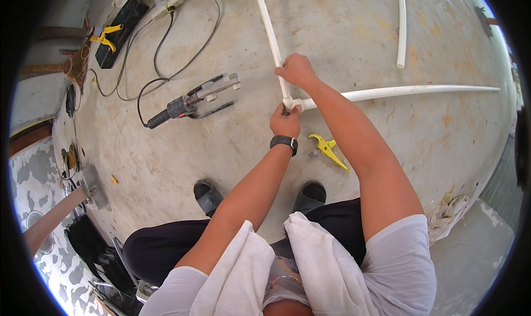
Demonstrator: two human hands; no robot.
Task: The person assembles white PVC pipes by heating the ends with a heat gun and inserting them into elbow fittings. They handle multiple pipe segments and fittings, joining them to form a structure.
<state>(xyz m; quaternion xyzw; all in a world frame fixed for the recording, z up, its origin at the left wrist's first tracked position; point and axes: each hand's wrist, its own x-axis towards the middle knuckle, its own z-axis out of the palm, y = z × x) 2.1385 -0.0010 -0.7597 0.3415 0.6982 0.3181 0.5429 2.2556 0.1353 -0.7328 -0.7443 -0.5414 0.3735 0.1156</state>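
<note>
My left hand (285,123), with a black watch at the wrist, is closed around a white elbow-like pipe fitting (289,102). Out of that fitting, a short white plastic pipe (267,24) runs away from me. My right hand (296,71) grips this short pipe a little above the joint. A long white pipe (409,90) reaches to the right from the same joint, passing under my right forearm. To the right of my left wrist lies a yellow pipe cutter (330,152) on the floor. On the left rests a pipe welding iron (193,101) with a black handle and grey heating head.
Another white pipe (401,28) lies at the far right. A dark cable (217,28) loops from the iron to a power strip (167,8). Far left, a second yellow cutter (106,38) sits on a black box (123,31). A crumpled bag (447,215) lies right.
</note>
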